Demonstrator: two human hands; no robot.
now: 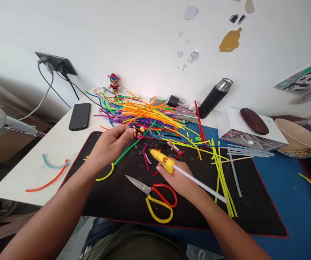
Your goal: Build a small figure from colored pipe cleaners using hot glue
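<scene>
Between the thumb and fingers of my left hand (114, 141) is a small colourful figurine (138, 132), partly covered by the fingertips. My right hand (178, 177) grips a yellow glue gun (162, 159) whose nozzle points up and left, toward the figurine but apart from it. A long whitish glue stick (198, 182) sticks out of the gun's back, over my right wrist. Scissors (150, 193) with one red and one yellow handle lie on the black mat (112, 202) below my hands. A green pipe cleaner (128, 150) lies beside my left hand.
Behind my hands is a heap of coloured pipe cleaners (144, 113), with a finished-looking figurine (114, 83) by the wall. A phone (79, 116) lies left; a black thermos (215, 97), white box (253, 126) and bowl (296, 137) stand right. Yellow-green pipe cleaners (222, 177) cross the mat.
</scene>
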